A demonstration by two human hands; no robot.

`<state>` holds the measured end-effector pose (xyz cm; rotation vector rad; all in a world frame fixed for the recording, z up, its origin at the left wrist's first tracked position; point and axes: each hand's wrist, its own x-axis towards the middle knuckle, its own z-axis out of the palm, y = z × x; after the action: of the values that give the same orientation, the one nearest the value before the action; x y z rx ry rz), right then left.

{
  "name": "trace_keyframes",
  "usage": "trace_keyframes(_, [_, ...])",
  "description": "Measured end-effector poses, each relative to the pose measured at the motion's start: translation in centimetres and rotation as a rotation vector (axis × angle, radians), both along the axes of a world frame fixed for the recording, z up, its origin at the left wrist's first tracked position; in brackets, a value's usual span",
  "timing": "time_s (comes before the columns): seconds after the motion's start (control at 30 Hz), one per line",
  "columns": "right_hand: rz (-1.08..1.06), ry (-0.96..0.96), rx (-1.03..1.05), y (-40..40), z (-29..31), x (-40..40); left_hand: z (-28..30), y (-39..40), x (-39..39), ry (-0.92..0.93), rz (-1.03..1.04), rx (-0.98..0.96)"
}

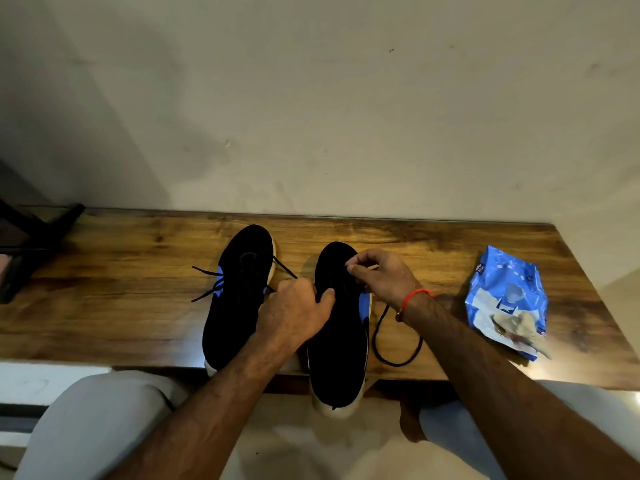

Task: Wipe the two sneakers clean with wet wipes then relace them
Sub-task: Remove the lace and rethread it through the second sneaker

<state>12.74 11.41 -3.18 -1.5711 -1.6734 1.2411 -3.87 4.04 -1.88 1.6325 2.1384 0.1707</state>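
Two black sneakers with blue side patches and white soles stand side by side on the wooden table [121, 306], toes toward the wall. The left sneaker [235, 299] has loose lace ends sticking out on both sides. My left hand [294, 313] is closed on the inner edge of the right sneaker [341, 344], whose heel hangs over the table's front edge. My right hand [381, 275] pinches the black lace [398, 344] above that sneaker's eyelets; the lace trails in a loop on the table to the right.
A blue pack of wet wipes [507, 299] lies at the table's right end with crumpled used wipes [512, 327] on it. A dark frame [38, 244] stands at the far left. The wall runs close behind the table. My knees are below the front edge.
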Motion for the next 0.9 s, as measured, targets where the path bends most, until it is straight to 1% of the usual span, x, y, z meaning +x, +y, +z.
trace_keyframes(0.07, [0.063,-0.074,-0.004,-0.3,0.0,-0.3,-0.4,0.1,0.0,-0.037,0.001,0.035])
trace_keyframes(0.17, [0.124,-0.178,0.027,-0.7,-0.2,-0.4,-0.6,-0.1,-0.1,-0.034,-0.043,0.069])
trace_keyframes(0.37, [0.12,-0.236,0.065,-0.9,-0.3,-0.8,-0.7,-0.6,0.2,-0.018,-0.122,0.115])
trace_keyframes(0.67, [0.065,-0.252,0.038,-0.9,-0.8,-1.5,-1.0,-0.6,0.2,-0.276,0.059,0.182])
trace_keyframes(0.8, [0.02,-0.242,-0.024,-1.0,-2.0,-2.1,-0.8,-0.6,0.0,-0.453,0.187,0.137])
trace_keyframes(0.9, [0.035,-0.25,-0.008,-1.2,-1.9,-2.5,-0.8,-0.5,-0.1,-0.565,0.27,0.094])
